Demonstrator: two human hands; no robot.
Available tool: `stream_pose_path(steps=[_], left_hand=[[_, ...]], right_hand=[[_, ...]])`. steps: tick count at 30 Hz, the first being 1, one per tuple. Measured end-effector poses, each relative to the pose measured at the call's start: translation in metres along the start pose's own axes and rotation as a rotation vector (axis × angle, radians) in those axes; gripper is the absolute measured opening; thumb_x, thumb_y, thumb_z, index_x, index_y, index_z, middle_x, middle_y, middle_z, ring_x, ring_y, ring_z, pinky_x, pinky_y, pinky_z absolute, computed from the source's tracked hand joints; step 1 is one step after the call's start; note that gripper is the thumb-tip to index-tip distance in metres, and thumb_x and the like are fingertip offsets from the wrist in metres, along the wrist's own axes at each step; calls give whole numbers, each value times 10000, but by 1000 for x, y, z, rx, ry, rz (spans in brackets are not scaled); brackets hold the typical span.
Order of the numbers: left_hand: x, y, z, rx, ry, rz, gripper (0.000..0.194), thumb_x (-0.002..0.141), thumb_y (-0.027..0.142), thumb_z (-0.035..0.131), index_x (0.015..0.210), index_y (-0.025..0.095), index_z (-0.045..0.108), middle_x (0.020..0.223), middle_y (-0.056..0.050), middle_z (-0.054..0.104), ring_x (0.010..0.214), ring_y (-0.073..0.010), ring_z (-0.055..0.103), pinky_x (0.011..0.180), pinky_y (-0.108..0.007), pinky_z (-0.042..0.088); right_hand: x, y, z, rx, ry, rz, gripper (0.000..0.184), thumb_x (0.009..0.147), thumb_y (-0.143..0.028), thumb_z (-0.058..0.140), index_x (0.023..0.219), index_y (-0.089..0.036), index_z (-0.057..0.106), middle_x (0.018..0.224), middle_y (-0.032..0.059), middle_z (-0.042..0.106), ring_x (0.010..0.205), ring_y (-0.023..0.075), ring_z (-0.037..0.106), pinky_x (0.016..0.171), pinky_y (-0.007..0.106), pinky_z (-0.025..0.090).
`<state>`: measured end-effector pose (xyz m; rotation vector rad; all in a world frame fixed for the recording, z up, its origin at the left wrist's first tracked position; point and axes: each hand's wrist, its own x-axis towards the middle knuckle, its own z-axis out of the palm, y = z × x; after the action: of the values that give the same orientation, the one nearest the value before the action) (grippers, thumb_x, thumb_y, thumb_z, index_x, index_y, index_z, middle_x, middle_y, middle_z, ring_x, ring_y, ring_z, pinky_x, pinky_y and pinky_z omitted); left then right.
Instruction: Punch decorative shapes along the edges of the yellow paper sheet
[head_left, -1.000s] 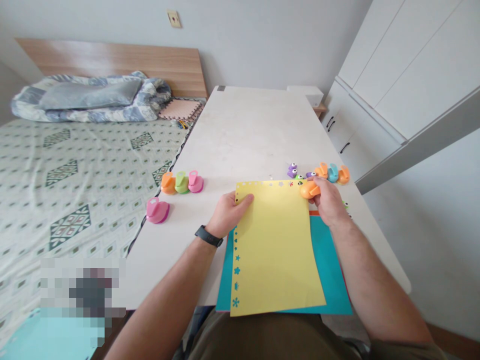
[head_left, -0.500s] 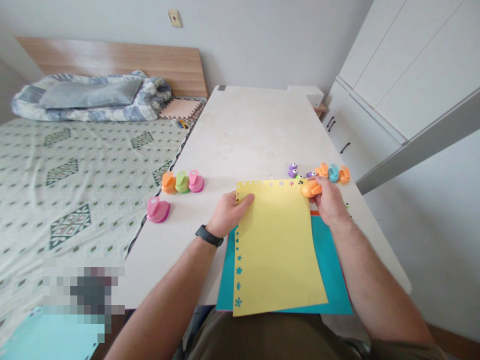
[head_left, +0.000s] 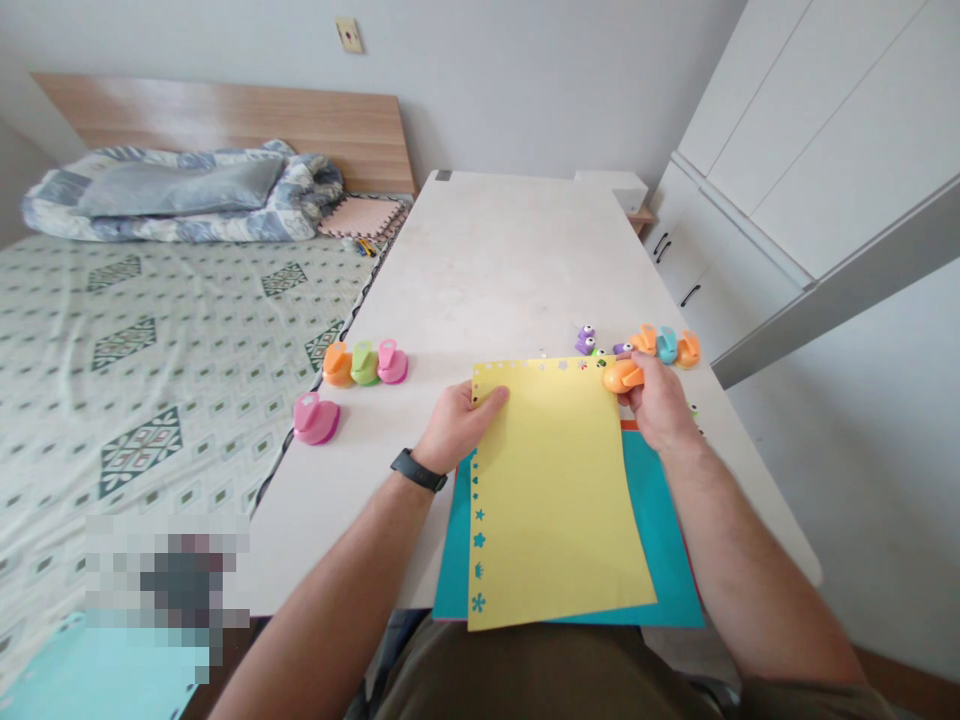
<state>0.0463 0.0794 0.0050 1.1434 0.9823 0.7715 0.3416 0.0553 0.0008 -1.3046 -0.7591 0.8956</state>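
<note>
A sheet of yellow paper is pinched at its upper left edge by my left hand, thumb on top. Small shapes such as stars, flowers and a crown are cut along its left and top edges. My right hand grips an orange craft punch, which sits over the sheet's upper right corner. The fingers beneath the punch are partly hidden. Under the yellow sheet lies teal paper, with a bit of red-orange paper showing at its top edge.
On the table's left stand orange, green and pink punches, with a larger pink punch nearer me. Beyond my right hand are small purple punches, a blue punch and orange ones. A bed adjoins the table's left.
The lower part of the yellow sheet has shifted very slightly. Both hands and the orange punch stay in place.
</note>
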Motion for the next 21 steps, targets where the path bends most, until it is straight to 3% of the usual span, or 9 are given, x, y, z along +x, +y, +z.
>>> stream_pose_path(steps=[21], left_hand=[[-2,3,2,-14,-8,-18,553,852,577,755,1192,142,730,1073,-132,807,846,-297,792,733,-384,645]], right_hand=[[-2,-3,1,-10,-2,15,309,857,-517,674,902,-215,723,755,13,620,556,146,511,439,295,355]])
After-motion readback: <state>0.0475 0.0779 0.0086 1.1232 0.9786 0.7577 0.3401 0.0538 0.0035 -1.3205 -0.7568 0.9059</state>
